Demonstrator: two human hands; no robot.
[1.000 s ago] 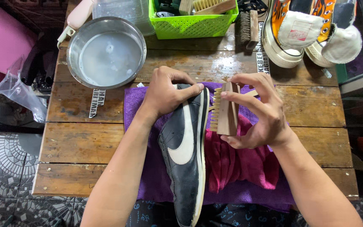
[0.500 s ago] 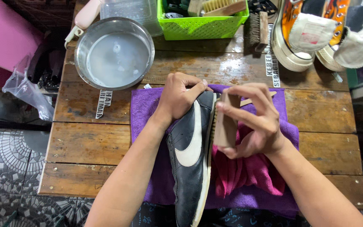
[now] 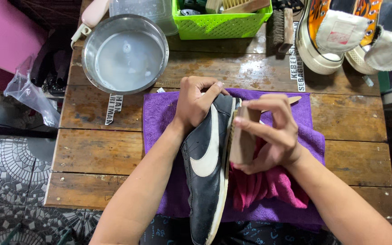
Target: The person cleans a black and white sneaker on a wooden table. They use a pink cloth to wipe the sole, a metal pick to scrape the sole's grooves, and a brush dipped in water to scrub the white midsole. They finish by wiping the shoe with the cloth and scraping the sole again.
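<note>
A black sneaker [image 3: 205, 177] with a white side mark lies on its side on a purple cloth [image 3: 159, 113], toe toward the far end. My left hand [image 3: 196, 102] grips the toe end and holds it down. My right hand [image 3: 273, 131] is closed around a wooden brush [image 3: 242, 140], which is pressed against the sneaker's white sole edge. A crumpled pink rag [image 3: 268, 190] lies under my right wrist, on the purple cloth.
A metal bowl of cloudy water [image 3: 124, 54] stands at the back left of the wooden table [image 3: 96, 149]. Behind are a green basket [image 3: 223, 22], a dark brush [image 3: 281, 27] and two sneakers [image 3: 341, 31] at the back right. A plastic bag [image 3: 30, 95] hangs off the left edge.
My right hand has slid the brush along the sole edge toward the sneaker's middle. The left hand keeps its grip on the toe.
</note>
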